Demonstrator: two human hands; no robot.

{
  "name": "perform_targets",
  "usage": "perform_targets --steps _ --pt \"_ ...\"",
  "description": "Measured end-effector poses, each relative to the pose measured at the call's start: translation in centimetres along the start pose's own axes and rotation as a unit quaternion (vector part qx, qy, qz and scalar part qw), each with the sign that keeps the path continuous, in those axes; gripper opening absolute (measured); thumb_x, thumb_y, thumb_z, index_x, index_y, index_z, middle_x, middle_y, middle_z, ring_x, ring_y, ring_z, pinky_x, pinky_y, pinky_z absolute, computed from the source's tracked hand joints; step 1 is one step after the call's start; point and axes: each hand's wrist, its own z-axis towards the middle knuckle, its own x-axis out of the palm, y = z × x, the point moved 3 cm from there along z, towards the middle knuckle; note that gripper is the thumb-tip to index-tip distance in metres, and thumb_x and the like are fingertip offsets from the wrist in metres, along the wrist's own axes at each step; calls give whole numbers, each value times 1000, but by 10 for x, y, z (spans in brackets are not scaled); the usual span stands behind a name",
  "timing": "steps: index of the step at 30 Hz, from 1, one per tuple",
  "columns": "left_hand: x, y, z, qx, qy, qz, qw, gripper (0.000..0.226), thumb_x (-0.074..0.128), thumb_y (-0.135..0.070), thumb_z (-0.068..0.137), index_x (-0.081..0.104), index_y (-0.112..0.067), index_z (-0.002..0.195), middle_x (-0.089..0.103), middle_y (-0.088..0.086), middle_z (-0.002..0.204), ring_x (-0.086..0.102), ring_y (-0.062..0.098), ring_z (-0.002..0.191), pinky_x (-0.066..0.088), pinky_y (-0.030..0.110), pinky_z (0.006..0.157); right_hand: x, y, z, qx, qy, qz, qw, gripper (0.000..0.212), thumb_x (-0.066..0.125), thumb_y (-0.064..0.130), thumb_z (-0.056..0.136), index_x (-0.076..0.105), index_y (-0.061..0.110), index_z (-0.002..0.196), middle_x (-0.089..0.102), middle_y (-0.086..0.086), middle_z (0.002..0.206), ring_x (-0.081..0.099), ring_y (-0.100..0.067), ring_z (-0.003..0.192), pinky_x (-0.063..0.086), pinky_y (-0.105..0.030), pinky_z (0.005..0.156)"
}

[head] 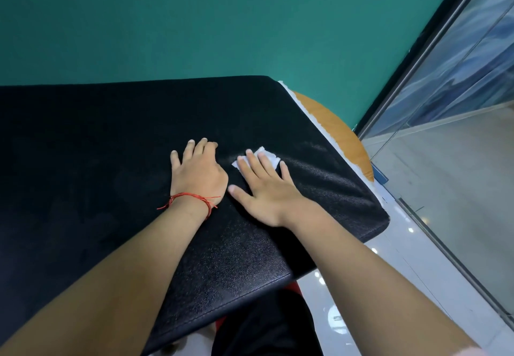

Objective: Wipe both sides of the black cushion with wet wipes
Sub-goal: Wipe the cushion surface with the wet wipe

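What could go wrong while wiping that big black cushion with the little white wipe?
1. The right hand pins the small white wet wipe with just its fingers, so it might bunch up or slip out.
2. The black textured cushion has a corner hanging over the shiny pale floor; pressing hard there could tip it, though the left hand rests on it.

Wall (222, 22): plain teal, matte, fills the upper field.
Glass panel (472, 72): right side, set in a dark frame with a grey metal rail; blurred blue-grey reflections.
Floor (411, 278): pale glossy tiles, lower right, dotted with small bright light reflections.
Round wooden top (343, 133): orange-brown, near the wall-glass corner, partly hidden.
Small blue object (379, 174): just beside it, unidentifiable.
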Motion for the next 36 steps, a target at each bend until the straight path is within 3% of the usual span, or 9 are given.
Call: perform_targets --steps 4,7,16,21,27,31,36 --pt "-8 1 -2 -38 -50 -113 992 56 44 -7 98 40 -14 153 50 4 154 37 20 150 12 49 130 -11 18 50 -9 10 7 1000 69 15 57 108 -7 34 169 -22 10 175 -27 -11 158 -16 -57 127" --pt "-17 3 -3 -73 -69 -201 974 57 43 -3 97 39 -12 153 47 7 156 37 24 148 21 47 127 -22 32 90 -5 16 0 1000 66 16 51 109 -6 33 169 -20 8 176 -25 -15 160 -16 -59 126" --pt "-19 5 -3 -78 -89 -267 956 59 43 1 93 44 -17 148 52 -1 150 42 17 139 33 46 121 -37 52 162 31 20 -20 999 69 14 56 108 -7 32 169 -19 4 176 -24 -20 161 -16 -61 126" --pt "-17 7 -2 -84 -88 -281 952 57 43 -2 98 39 -16 153 50 4 153 41 18 142 32 44 122 -27 49 138 18 13 -23 999 72 15 61 108 -8 30 169 -20 5 176 -24 -19 160 -14 -61 126" --pt "-16 14 -2 -119 -63 -326 936 61 41 -3 97 36 -27 153 46 -8 155 43 16 140 37 40 118 -11 48 70 -1 25 -20 999 75 12 64 106 -12 30 169 -25 7 174 -28 -15 159 -15 -58 127" --pt "-29 15 -4 -122 -4 -324 938 60 41 -2 96 43 -28 150 46 -8 154 43 15 141 35 30 112 3 51 15 -17 9 2 1000 76 15 65 105 -11 31 169 -25 9 174 -31 -12 157 -17 -55 127" --pt "-46 18 -16 -88 84 -307 944 66 42 6 87 57 -32 139 44 -11 154 44 15 141 38 29 110 19 54 -43 -26 5 -8 1000 78 18 66 106 -11 30 169 -26 10 174 -32 -11 156 -16 -55 128"
